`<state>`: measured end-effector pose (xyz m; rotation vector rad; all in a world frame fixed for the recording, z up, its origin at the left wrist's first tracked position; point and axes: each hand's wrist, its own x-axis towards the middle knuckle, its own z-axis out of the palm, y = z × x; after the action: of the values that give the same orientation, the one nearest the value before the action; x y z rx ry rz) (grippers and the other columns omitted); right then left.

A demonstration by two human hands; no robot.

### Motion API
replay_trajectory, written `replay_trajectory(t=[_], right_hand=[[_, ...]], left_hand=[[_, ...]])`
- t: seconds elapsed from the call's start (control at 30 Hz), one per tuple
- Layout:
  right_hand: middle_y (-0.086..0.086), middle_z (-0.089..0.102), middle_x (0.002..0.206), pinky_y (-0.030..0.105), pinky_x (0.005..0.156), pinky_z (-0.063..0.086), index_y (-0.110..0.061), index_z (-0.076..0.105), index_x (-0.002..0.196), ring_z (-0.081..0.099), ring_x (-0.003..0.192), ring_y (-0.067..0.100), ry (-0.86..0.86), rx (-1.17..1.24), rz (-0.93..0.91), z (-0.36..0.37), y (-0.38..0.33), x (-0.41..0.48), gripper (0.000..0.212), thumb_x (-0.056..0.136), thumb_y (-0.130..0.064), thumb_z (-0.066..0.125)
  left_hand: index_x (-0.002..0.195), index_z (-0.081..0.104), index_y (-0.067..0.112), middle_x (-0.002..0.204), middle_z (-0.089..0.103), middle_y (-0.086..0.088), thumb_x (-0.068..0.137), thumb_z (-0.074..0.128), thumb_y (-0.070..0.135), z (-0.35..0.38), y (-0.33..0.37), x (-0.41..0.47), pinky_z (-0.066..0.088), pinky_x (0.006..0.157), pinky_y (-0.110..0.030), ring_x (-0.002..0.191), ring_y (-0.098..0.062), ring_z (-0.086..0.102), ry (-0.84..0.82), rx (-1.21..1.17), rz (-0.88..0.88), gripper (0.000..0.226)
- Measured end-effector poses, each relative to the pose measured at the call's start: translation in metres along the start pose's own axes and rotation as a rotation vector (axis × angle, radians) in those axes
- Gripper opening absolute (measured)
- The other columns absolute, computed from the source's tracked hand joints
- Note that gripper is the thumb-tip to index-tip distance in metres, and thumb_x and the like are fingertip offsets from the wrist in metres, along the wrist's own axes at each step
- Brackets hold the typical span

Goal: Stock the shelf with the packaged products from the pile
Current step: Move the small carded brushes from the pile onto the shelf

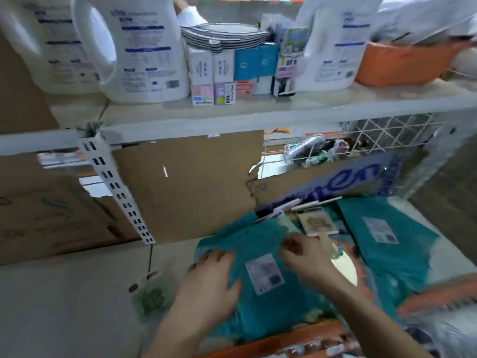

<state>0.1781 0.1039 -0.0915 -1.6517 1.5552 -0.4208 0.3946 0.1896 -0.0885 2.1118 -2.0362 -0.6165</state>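
Fingers of the left hand (214,277) lie spread and flat on a teal packet (247,239), near its left edge. Fingers of the right hand (302,257) curl at the packet's upper right; blur hides whether they hold anything. The packet tops a pile (317,224) low in front, with a second teal packet (387,241) to its right. Above, beyond cardboard (191,187), the shelf (232,117) carries white jugs (144,47), small boxes (219,73) and an orange tub (402,65)

Left hand (211,280) flat, right hand (303,257) curled.
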Motion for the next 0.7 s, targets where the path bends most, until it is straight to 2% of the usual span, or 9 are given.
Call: replay_trajectory(t=[0.1,0.2,0.27,0.33,0.37,0.43,0.53,0.63,0.7], right_hand=[[0.0,0.07,0.086,0.035,0.07,0.054,-0.022,0.066,0.098,0.067,0.084,0.02,0.143,-0.026,0.12,-0.05,0.038,0.005,0.012,0.089,-0.03,0.067],[0.004,0.07,0.094,0.037,0.077,0.053,-0.016,0.066,0.102,0.066,0.091,0.025,0.217,-0.053,0.197,-0.083,0.075,0.026,0.019,0.089,-0.029,0.069],[0.005,0.069,0.094,0.033,0.071,0.047,-0.017,0.064,0.098,0.066,0.096,0.03,0.223,-0.084,0.225,-0.095,0.091,0.042,0.021,0.088,-0.034,0.07],[0.003,0.061,0.08,0.03,0.059,0.038,-0.015,0.055,0.08,0.066,0.092,0.033,0.191,-0.113,0.216,-0.098,0.103,0.057,0.026,0.087,-0.037,0.069],[0.002,0.056,0.076,0.03,0.058,0.037,-0.013,0.051,0.078,0.065,0.09,0.033,0.18,-0.122,0.217,-0.098,0.107,0.064,0.033,0.089,-0.039,0.067],[0.005,0.06,0.083,0.034,0.065,0.044,-0.012,0.052,0.084,0.064,0.088,0.032,0.176,-0.15,0.23,-0.099,0.109,0.079,0.044,0.09,-0.054,0.062],[0.01,0.07,0.095,0.036,0.071,0.05,-0.014,0.064,0.091,0.066,0.086,0.031,0.114,-0.198,0.252,-0.101,0.1,0.097,0.061,0.08,-0.073,0.053],[0.008,0.067,0.084,0.038,0.078,0.056,-0.017,0.059,0.066,0.066,0.08,0.028,0.051,-0.291,0.174,-0.096,0.092,0.103,0.047,0.085,-0.06,0.058],[0.004,0.067,0.076,0.04,0.077,0.059,-0.02,0.058,0.063,0.067,0.073,0.024,0.075,-0.254,0.141,-0.091,0.098,0.106,0.05,0.086,-0.063,0.055]], left_hand=[[0.154,0.03,0.038,0.153,0.041,0.012,0.099,0.049,0.052,0.003,0.034,0.024,0.042,0.108,-0.035,0.138,-0.016,0.04,-0.018,-0.004,0.065,0.06],[0.155,0.028,0.038,0.153,0.04,0.012,0.101,0.048,0.051,0.005,0.06,0.041,0.041,0.108,-0.035,0.139,-0.015,0.04,-0.035,-0.013,0.096,0.059],[0.154,0.028,0.039,0.153,0.041,0.011,0.1,0.047,0.052,0.009,0.071,0.049,0.041,0.108,-0.036,0.139,-0.015,0.04,-0.044,0.001,0.078,0.059],[0.154,0.028,0.04,0.152,0.041,0.012,0.099,0.046,0.053,0.014,0.079,0.054,0.042,0.108,-0.037,0.138,-0.014,0.04,-0.058,0.009,0.042,0.059],[0.153,0.028,0.041,0.152,0.04,0.013,0.099,0.046,0.054,0.016,0.083,0.055,0.043,0.107,-0.036,0.138,-0.013,0.041,-0.06,0.016,0.027,0.059],[0.154,0.028,0.041,0.153,0.04,0.013,0.099,0.046,0.053,0.018,0.089,0.058,0.042,0.107,-0.034,0.137,-0.013,0.042,-0.053,0.03,-0.002,0.059],[0.155,0.028,0.039,0.154,0.04,0.012,0.099,0.047,0.05,0.02,0.098,0.059,0.04,0.11,-0.034,0.139,-0.013,0.041,-0.046,0.037,-0.057,0.06],[0.155,0.03,0.038,0.155,0.04,0.011,0.099,0.048,0.049,0.023,0.104,0.058,0.039,0.111,-0.034,0.14,-0.014,0.04,-0.042,0.048,-0.116,0.06],[0.154,0.032,0.036,0.154,0.042,0.009,0.098,0.049,0.047,0.025,0.109,0.058,0.04,0.11,-0.033,0.139,-0.015,0.041,-0.037,0.063,-0.153,0.06]])
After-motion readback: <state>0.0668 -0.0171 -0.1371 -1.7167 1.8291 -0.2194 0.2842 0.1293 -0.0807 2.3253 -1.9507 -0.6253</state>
